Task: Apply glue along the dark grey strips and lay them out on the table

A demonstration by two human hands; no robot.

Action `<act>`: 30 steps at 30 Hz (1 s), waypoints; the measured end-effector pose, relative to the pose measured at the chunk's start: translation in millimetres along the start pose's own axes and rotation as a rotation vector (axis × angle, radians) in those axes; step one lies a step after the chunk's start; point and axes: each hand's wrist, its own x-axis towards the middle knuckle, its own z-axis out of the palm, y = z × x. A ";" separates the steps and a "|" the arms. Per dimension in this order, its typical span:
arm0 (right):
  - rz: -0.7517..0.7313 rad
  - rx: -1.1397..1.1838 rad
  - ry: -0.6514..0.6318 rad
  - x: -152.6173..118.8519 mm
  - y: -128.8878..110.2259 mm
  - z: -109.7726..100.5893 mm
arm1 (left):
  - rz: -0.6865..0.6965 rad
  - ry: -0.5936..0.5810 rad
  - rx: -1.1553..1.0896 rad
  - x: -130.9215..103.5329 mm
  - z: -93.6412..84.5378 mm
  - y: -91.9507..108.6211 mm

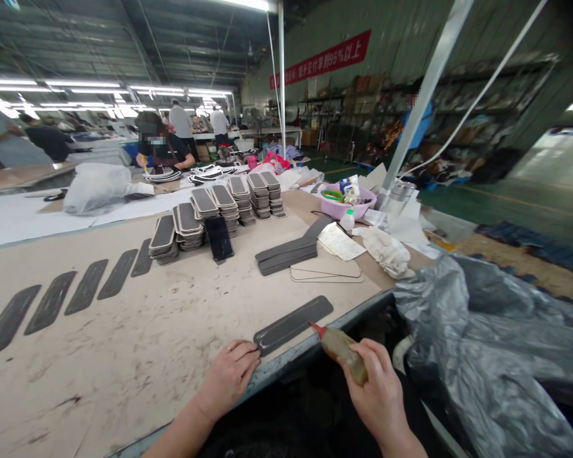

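Note:
My right hand (pixel 379 388) is wrapped round a yellowish squeeze bottle (pixel 340 350). Its red nozzle points left, close to the near right edge of a dark grey rounded panel (pixel 293 323). That panel lies flat by the table's front edge, with a shiny wet-looking line along part of its border. At the panel's left end, my left hand (pixel 232 375) grips the edge with its fingers together; the thumb is mostly hidden. Several similar dark panels (pixel 86 286) lie in a slanted row at the left, with shiny streaks on them.
Stacks of light-edged grey panels (pixel 188 219) stand mid-table, a phone (pixel 218 238) leaning against them. Dark strips (pixel 286 254), a written paper (pixel 340 242) and a lilac basin (pixel 346 207) are to the right. Silver sheeting (pixel 487 343) bulges beside the table. A co-worker (pixel 165 149) sits across.

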 end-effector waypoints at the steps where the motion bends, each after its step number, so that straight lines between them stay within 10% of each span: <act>1: 0.003 -0.041 0.029 1.0 3.3 -0.2 | 0.005 0.002 0.006 0.3 -0.1 0.0; 6: -0.002 -0.056 0.110 3.0 4.5 3.7 | 0.020 0.005 0.025 0.4 0.8 -1.0; 14: -0.051 0.255 -0.148 0.8 -24.5 22.1 | 0.007 -0.012 0.021 -1.7 3.6 -4.4; 24: 0.049 -0.060 0.135 8.8 10.0 12.1 | -0.001 0.028 0.039 0.2 3.4 -5.0; 30: 0.095 0.019 0.086 9.4 6.4 14.1 | 0.004 0.037 0.035 3.4 5.8 -7.7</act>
